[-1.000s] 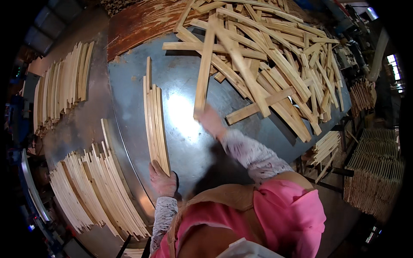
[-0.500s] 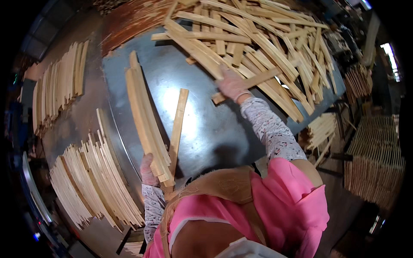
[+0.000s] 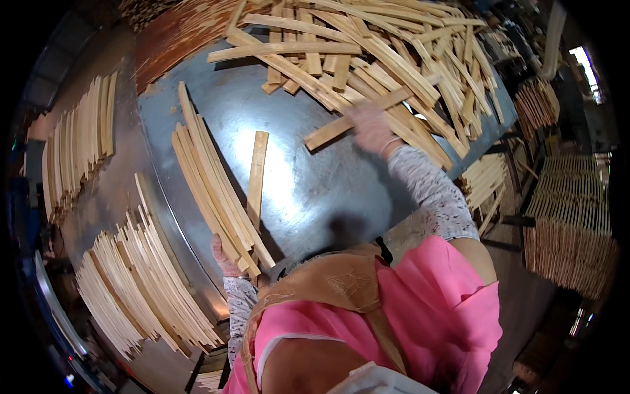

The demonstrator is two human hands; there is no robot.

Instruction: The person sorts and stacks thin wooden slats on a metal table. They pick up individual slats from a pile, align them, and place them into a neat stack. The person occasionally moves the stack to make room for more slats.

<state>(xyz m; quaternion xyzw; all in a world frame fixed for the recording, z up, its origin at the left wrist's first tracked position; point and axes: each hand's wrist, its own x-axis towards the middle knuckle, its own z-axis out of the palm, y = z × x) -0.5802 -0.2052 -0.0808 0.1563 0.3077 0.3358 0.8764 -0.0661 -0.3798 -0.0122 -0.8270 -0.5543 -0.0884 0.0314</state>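
My left hand [image 3: 227,259], in a pale pinkish glove, is closed at the near end of a bundle of wooden strips [image 3: 213,184]. The fingers show along the bundle's left edge; part of the hand is hidden beneath the wood. Slightly fanned, the bundle slants away over the metal tabletop [image 3: 295,210]. A single loose strip [image 3: 258,174] lies just right of it. Gloved and smeared by motion, my right hand [image 3: 373,129] is over a strip [image 3: 328,133] lying crosswise at the pile's near edge. Whether its fingers grip anything cannot be made out.
A jumbled pile of wooden strips [image 3: 394,56] covers the table's far right. Rows of strips [image 3: 141,282] lie to the left, with another row [image 3: 82,141] farther off. Stacked slats [image 3: 567,226] stand at right. A worn reddish board [image 3: 187,39] lies beyond the table.
The bundle at my left hand has spread from a tight stack into a fan. My right hand has moved rightward, off a long slanting strip of the pile. The whole view has shifted slightly.
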